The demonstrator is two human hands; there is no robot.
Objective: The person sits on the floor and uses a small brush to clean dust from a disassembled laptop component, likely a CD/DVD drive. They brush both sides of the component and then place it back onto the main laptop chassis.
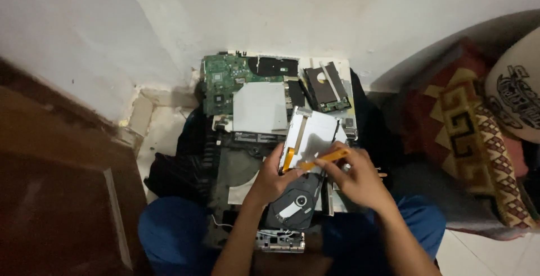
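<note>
My left hand grips the left edge of a silver optical drive, which is tilted up above a dismantled laptop base. My right hand holds a yellow pry tool whose tip lies against the drive's underside, next to an orange ribbon strip. Below the hands sits the drive's dark disc tray with a round hub.
A green circuit board and a white metal plate lie at the back against the white wall. A second drive part lies at the back right. My blue-clad knees flank the pile. A patterned red cushion is on the right, brown wood on the left.
</note>
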